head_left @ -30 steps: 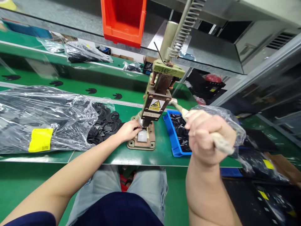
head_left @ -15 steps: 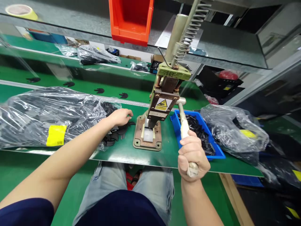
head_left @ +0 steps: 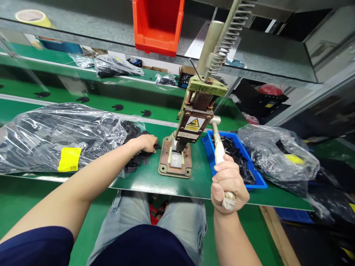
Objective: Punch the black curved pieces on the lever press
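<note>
My right hand (head_left: pixel 229 184) is wrapped round the taped lever (head_left: pixel 218 144) of a green hand press (head_left: pixel 194 122) with a yellow warning label. Below the press head, a pale block (head_left: pixel 176 159) sits on the metal base plate (head_left: pixel 163 169). My left hand (head_left: pixel 147 143) is at the dark curved parts (head_left: pixel 133 129) left of the press, its fingers bent down and closed on them; the fingertips are partly hidden, but a dark part shows at them. These parts spill from the mouth of a clear plastic bag (head_left: pixel 91 125).
A blue tray (head_left: pixel 259 179) of black parts stands right of the press, beside another plastic bag (head_left: pixel 280 159). An orange bin (head_left: pixel 156 46) and a tape roll (head_left: pixel 33 17) sit on the shelf above. Dark parts (head_left: pixel 118 107) lie on the green strip behind.
My left hand has lowered onto the dark parts and its fingers have closed. My right hand stays on the lever. The whole view has shifted slightly.
</note>
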Tool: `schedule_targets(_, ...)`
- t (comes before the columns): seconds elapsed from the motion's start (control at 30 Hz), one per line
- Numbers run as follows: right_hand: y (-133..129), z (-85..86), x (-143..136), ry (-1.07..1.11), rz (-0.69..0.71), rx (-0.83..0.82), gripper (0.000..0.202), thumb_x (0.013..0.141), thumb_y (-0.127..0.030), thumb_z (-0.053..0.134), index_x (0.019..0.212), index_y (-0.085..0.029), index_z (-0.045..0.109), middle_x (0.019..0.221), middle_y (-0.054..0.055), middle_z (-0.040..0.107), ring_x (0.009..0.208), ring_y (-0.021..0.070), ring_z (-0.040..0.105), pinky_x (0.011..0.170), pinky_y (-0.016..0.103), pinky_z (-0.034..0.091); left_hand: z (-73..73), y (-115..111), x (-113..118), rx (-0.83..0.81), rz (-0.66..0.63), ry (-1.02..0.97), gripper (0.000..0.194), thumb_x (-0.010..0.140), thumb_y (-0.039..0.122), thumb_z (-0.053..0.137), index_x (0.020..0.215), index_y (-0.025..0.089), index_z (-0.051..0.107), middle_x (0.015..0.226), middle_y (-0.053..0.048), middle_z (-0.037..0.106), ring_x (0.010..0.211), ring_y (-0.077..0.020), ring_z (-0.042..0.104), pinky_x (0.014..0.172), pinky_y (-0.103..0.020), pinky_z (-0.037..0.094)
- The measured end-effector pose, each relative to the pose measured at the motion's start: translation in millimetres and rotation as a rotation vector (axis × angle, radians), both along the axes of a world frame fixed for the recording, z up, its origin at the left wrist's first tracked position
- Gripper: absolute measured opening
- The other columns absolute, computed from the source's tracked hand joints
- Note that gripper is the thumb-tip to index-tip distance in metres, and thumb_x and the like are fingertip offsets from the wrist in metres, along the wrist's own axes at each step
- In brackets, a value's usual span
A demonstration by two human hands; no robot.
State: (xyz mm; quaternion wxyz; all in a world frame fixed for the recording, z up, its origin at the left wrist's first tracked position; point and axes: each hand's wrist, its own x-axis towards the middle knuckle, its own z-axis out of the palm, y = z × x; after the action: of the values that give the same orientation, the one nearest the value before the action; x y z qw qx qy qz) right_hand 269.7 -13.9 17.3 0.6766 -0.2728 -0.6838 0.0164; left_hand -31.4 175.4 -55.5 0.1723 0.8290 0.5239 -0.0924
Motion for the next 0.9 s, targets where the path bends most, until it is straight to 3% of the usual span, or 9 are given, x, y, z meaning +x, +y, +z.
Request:
schedule_targets(0.27,0,-0.4,0,0.008,0.014,0.005,0.023,0.085,-0.026,0.071,0.066,-0.026,0.059,0.065,-0.003,0.061,0.078,0.0209,0.065,0.106,0.065,0.052,-7.4,-3,-5,-0.15,0.015,-0.018,0.064,0.064,0.053,0.087,0.114,0.016,0.074,0.109,-0.015,0.079,0.096,-0.0323,0.075,0.078,-0.034,0.055)
schedule_targets(0.37,0,-0.4,0,0.003,0.026,0.003,0.022,0.084,-0.025,0.072,0.066,-0.025,0.059,0.066,-0.003,0.061,0.079,0.0207,0.065,0.106,0.064,0.051,3.9,-2,-13,-0.075,-0.029,-0.076,0.062,0.07,0.054,0.083,0.119,0.018,0.073,0.118,-0.014,0.076,0.102,-0.0289,0.073,0.085,-0.031,0.055)
schedule_targets(0.5,0,-0.3,0,0.005,0.015,0.003,0.022,0.084,-0.025,0.071,0.066,-0.026,0.058,0.065,-0.003,0.06,0.077,0.0213,0.065,0.105,0.064,0.052,20.8,-4,-21,-0.077,-0.123,-0.047,0.082,0.069,0.053,0.084,0.143,0.024,0.063,0.135,-0.013,0.068,0.119,-0.0299,0.068,0.099,-0.032,0.052)
schedule_targets(0.6,1,-1.2,-1,0.012,0.004,0.001,0.023,0.084,-0.027,0.071,0.065,-0.027,0.058,0.063,-0.003,0.059,0.076,0.0217,0.064,0.105,0.064,0.052,21.1,-11,-17,-0.106,-0.163,0.024,0.087,0.067,0.05,0.087,0.147,0.024,0.062,0.14,-0.016,0.064,0.121,-0.0337,0.066,0.1,-0.035,0.051)
schedule_targets(0.73,1,-2.1,0,0.008,-0.005,-0.008,0.025,0.085,-0.03,0.071,0.065,-0.027,0.057,0.062,-0.003,0.06,0.075,0.022,0.064,0.105,0.065,0.052,12.9,-17,-10,-0.095,-0.149,-0.018,0.069,0.069,0.045,0.085,0.132,0.021,0.069,0.132,-0.015,0.068,0.111,-0.0309,0.069,0.091,-0.032,0.052)
schedule_targets(0.83,1,-1.8,1,0.002,0.008,0.003,0.023,0.085,-0.027,0.071,0.066,-0.027,0.058,0.063,-0.002,0.06,0.076,0.0226,0.064,0.104,0.066,0.052,13.7,-15,-14,-0.14,-0.115,-0.104,0.036,0.081,0.047,0.074,0.107,0.021,0.071,0.103,-0.008,0.076,0.091,-0.0256,0.071,0.076,-0.03,0.05)
schedule_targets(0.9,1,-1.6,0,0.008,0.02,0.01,0.022,0.084,-0.025,0.072,0.066,-0.026,0.058,0.063,-0.002,0.061,0.076,0.0225,0.064,0.104,0.066,0.051,18.9,-13,-18,-0.184,-0.075,-0.184,0.027,0.09,0.049,0.065,0.093,0.022,0.066,0.083,-0.004,0.074,0.077,-0.0218,0.069,0.067,-0.029,0.047)
